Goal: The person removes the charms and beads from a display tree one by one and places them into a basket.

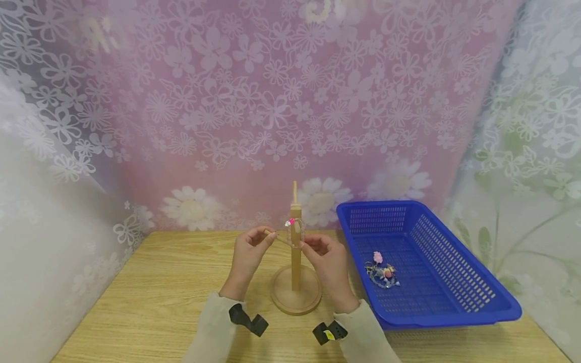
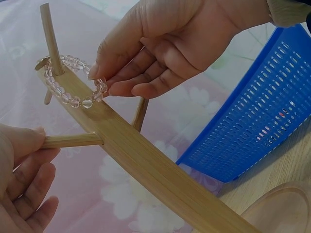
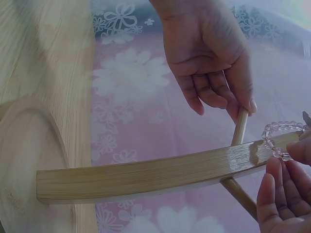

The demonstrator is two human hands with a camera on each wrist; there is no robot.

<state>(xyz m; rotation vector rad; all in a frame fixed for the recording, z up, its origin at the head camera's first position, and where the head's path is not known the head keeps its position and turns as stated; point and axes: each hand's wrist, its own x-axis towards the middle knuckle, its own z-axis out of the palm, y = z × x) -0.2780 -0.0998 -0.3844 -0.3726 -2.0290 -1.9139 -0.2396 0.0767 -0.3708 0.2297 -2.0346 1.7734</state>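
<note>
A wooden stand (image 1: 296,267) with short side pegs rises from a round base (image 1: 290,303). My left hand (image 1: 248,252) pinches the end of one side peg (image 2: 73,141) between thumb and forefinger. A bracelet of clear, pale pink beads (image 2: 74,102) lies against the upper post and loops around another peg (image 2: 51,41) in the left wrist view. My right hand (image 1: 330,258) pinches the bracelet's beads between thumb and fingertip, its other fingers curled. A pink and white charm (image 1: 290,222) shows at the bracelet's upper left in the head view.
A blue plastic basket (image 1: 454,242) stands to the right of the stand. Inside it lie several pieces of beaded jewelry (image 1: 383,276) and a pink charm (image 1: 378,257). Behind the wooden table (image 1: 181,282) hangs a pink floral cloth (image 1: 272,126).
</note>
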